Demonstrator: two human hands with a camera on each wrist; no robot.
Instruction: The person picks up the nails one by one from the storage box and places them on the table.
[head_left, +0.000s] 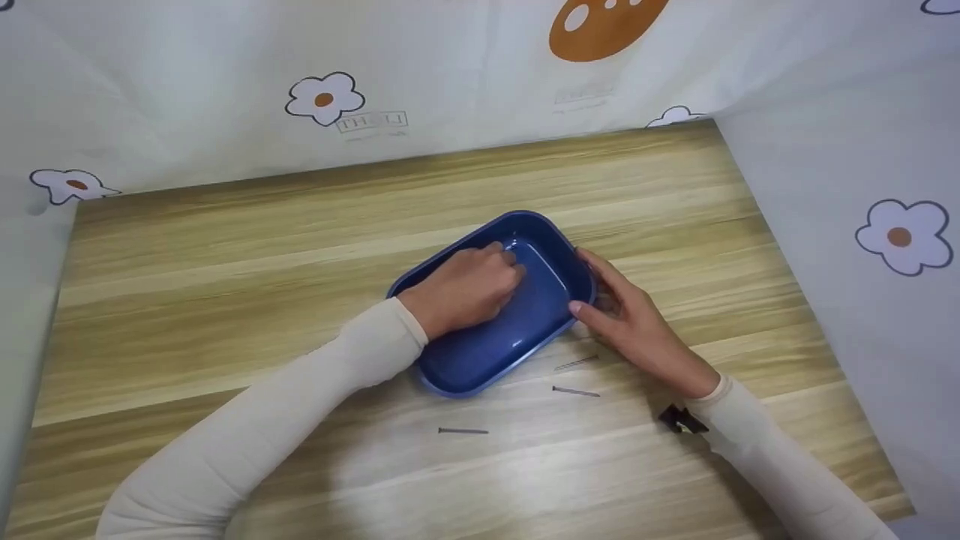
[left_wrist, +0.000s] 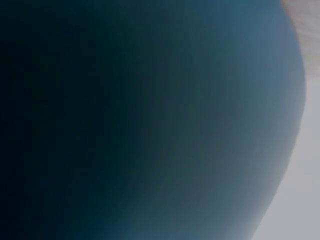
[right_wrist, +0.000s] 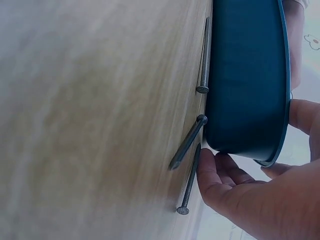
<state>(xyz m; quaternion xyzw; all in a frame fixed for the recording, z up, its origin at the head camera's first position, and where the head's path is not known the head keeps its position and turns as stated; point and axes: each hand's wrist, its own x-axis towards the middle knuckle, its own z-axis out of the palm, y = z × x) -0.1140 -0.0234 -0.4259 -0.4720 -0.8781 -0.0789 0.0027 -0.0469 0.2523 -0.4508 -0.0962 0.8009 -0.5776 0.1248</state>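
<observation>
A deep blue plastic tray with rounded corners sits at an angle on the table. My left hand reaches over its near left side, fingers curled down inside; whether they hold anything is hidden. Blurred blue tray wall fills most of the left wrist view. My right hand grips the right end of the tray, thumb at the rim and other fingers around the outside. Three metal nails lie on the wood: one nail in front, another nail nearer the right hand, and a third nail beside the tray.
The wood-grain table extends on all sides of the tray. A pale sheet with flower prints rises behind the table. Close to the tray wall, the right wrist view shows the nail shafts lying.
</observation>
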